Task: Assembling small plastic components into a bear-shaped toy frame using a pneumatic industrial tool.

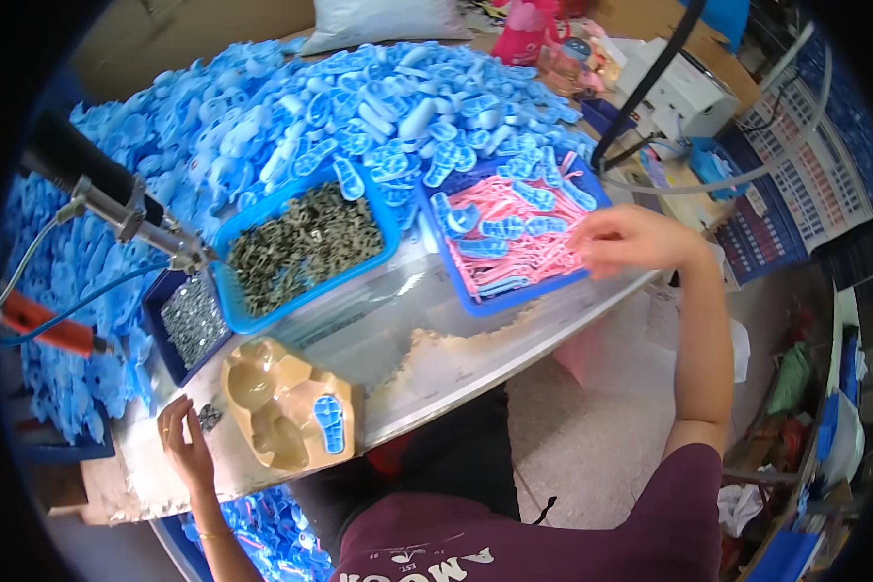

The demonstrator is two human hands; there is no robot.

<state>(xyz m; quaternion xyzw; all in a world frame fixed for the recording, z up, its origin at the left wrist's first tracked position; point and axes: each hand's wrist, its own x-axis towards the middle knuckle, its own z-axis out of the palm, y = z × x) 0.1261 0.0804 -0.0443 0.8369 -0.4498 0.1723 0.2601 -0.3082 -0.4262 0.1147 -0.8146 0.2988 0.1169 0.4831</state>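
Head view: two hands at a crowded assembly surface.

The right hand [623, 240] reaches into the blue tray [475, 299] at two o'clock, fingers curled over the pink plastic strips [514, 254]; whether it grips one cannot be told. These strips look light, thin and bendy, best pinched at an end. The left hand [182, 438], open and empty, rests at eight o'clock beside the tan moulded jig [262, 388] holding a blue sole-shaped piece [330, 424]. Free room is narrow, only the surface's [475, 359] near rim.
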